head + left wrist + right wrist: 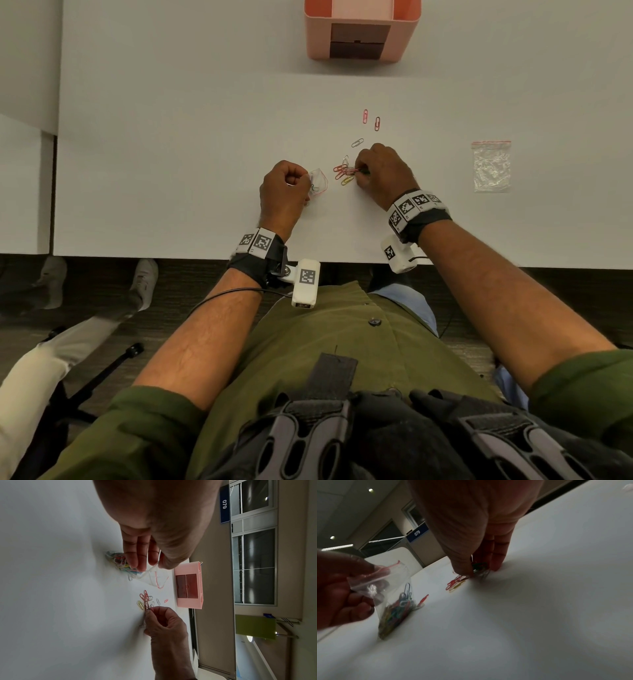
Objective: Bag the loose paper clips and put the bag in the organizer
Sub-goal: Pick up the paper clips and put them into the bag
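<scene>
The bag (392, 599), part-filled with colored clips, hangs pinched at its mouth in the left hand (284, 195); beside it, the right hand (380, 174) pinches loose paper clips (344, 169) on the table (171, 154).

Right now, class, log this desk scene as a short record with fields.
Left hand: holds small clear bag upright at its mouth, clips inside
Right hand: pinches clips from loose pile
Stray clips: three beyond the pile
Second bag: flat, right of the pile
Pink organizer: far edge of table
</scene>
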The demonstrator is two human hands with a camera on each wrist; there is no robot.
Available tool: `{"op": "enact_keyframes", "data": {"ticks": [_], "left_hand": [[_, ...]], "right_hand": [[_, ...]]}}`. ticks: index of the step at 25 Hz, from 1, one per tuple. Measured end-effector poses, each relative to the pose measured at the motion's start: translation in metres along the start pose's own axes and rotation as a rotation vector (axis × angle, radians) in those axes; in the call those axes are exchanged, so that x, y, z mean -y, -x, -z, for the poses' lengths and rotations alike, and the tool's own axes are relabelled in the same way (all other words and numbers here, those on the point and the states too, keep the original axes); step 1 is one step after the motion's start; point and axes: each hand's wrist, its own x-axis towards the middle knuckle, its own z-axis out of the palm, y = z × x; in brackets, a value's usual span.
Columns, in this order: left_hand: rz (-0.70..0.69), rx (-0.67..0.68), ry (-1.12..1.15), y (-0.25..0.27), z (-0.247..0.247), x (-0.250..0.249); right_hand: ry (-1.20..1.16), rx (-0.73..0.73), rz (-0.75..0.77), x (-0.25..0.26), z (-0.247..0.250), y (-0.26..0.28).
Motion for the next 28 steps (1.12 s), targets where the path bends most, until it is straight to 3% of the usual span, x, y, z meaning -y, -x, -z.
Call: {"op": "enact_keyframes", "data": {"ticks": [9, 12, 14, 18, 23, 25, 28], "left_hand": [[0.007, 0.003, 0.001, -0.002, -0.002, -0.001], [0.008, -0.006, 0.003, -0.003, -0.003, 0.0], [0.005, -0.015, -0.008, -0.002, -0.003, 0.0], [0.012, -0.008, -0.005, 0.001, -0.005, -0.001], [-0.021, -0.008, -0.011, 0.003, -0.005, 0.0], [-0.025, -0.012, -0.017, 0.002, -0.005, 0.001], [-0.019, -0.002, -0.006, 0.002, -0.004, 0.002]], "right_hand": [[-0.544, -0.019, -0.213, 0.013, 0.017, 0.007], [-0.714, 0.003, -0.215, 0.03, 0.026, 0.012], [-0.668, 0.035, -0.158, 0.042, 0.031, 0.016], [-0.329, 0.038, 0.032, 0.065, 0.036, 0.018], [0.054, 0.077, 0.097, 0.083, 0.026, 0.013], [0.043, 0.071, 0.112, 0.089, 0.026, 0.013], [-0.178, 0.035, 0.065, 0.09, 0.027, 0.012]]}}
